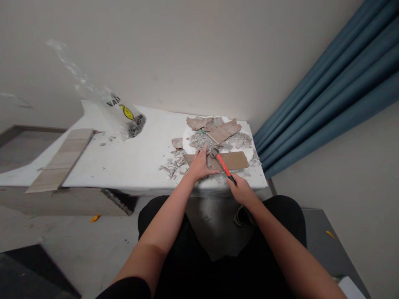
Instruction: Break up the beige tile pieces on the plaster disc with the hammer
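My right hand (pixel 241 189) grips the dark lower part of a hammer (pixel 223 164) with a red handle. The hammer's metal head is over a flat brown strip (pixel 236 160), apparently cardboard, near the front edge of the table. My left hand (pixel 199 165) lies at the strip's left part with fingers stretched and thumb spread toward the hammer. Whether it presses on the strip cannot be made out. Just beyond the hands, grey crumbled rubble (pixel 199 140) is spread over a white round surface, with torn brown pieces (pixel 225 131) on top.
Broken bits (pixel 174 166) litter the white-covered table (pixel 140 160) left of my hands. Farther left are a clear plastic bag (pixel 120 114) with dark contents and a long brown cardboard strip (pixel 67 155). A blue curtain (pixel 324 83) hangs at the right, beside the wall.
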The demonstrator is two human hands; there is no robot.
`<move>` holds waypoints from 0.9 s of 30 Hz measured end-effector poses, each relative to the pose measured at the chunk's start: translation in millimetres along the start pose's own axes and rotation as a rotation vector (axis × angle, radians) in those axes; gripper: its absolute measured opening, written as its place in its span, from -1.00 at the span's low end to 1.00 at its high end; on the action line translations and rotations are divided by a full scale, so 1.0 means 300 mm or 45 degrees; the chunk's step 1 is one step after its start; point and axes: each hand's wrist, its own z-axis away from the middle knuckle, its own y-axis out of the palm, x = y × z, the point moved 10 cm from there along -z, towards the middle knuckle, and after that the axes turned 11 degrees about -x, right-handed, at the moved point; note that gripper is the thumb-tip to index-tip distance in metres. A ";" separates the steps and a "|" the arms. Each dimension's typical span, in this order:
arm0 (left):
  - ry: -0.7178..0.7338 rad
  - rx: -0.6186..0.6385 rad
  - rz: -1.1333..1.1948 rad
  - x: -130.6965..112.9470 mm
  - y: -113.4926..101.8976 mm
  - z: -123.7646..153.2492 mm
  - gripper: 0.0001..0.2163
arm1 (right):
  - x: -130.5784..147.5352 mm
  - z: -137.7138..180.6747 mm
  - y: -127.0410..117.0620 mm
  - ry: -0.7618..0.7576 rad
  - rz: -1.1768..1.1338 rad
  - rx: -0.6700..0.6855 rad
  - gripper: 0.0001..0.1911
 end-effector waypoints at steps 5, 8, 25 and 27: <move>0.024 -0.011 0.011 -0.017 -0.002 0.009 0.29 | 0.012 -0.013 -0.028 -0.021 -0.001 -0.095 -0.73; 0.020 -0.088 0.001 -0.010 -0.053 0.005 0.18 | 0.001 -0.012 -0.017 -0.018 0.009 -0.053 -0.73; -0.517 0.391 -0.642 0.410 -0.150 0.178 -0.77 | -0.207 0.082 -0.099 0.138 -0.079 -0.129 -0.68; -0.590 0.408 -0.602 0.390 -0.110 0.183 -0.72 | -0.220 0.087 -0.094 0.151 -0.081 -0.137 -0.65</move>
